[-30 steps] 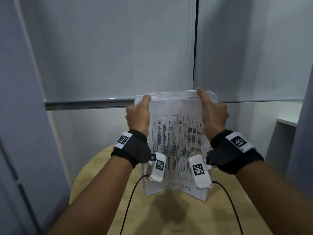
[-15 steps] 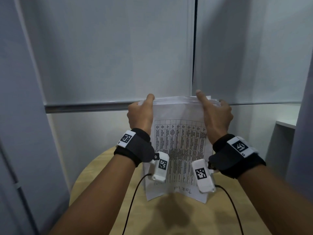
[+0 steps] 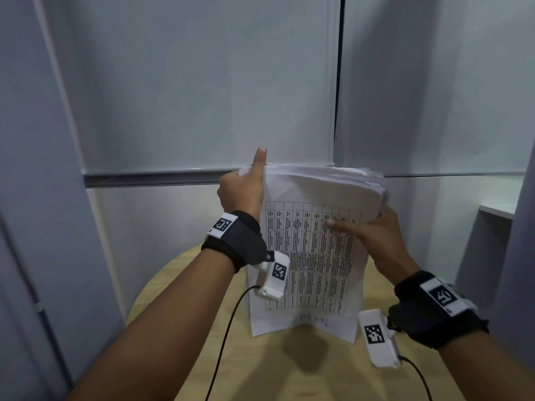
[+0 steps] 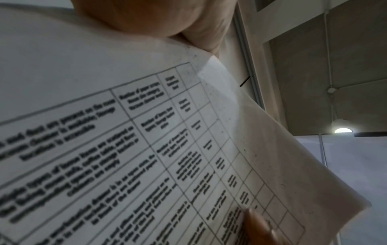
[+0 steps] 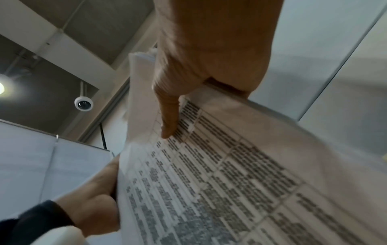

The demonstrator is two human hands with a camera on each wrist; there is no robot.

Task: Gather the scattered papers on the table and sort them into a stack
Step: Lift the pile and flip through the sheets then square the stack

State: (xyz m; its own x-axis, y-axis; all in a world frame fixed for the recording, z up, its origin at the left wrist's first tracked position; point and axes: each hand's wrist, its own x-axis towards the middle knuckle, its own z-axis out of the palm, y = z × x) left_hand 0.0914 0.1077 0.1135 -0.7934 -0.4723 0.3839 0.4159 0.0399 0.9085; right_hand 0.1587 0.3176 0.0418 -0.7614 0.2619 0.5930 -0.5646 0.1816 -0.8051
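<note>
With the left hand (image 3: 241,192), centre-left, grips the upper left edge of the thick stack of white printed papers (image 3: 315,256), thumb now raised. Keeps it upright mid-frame over the round pale wooden table (image 3: 318,380). Has dropped the right hand (image 3: 376,238) from top edge to right side, pinching there; side-squaring likely next.

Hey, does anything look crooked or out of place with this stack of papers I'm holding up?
Yes. The stack of papers is not squared: at its top right corner, above the right hand, sheet edges fan out unevenly and curl over. The left hand grips the other top corner. Nothing looks torn.
</note>
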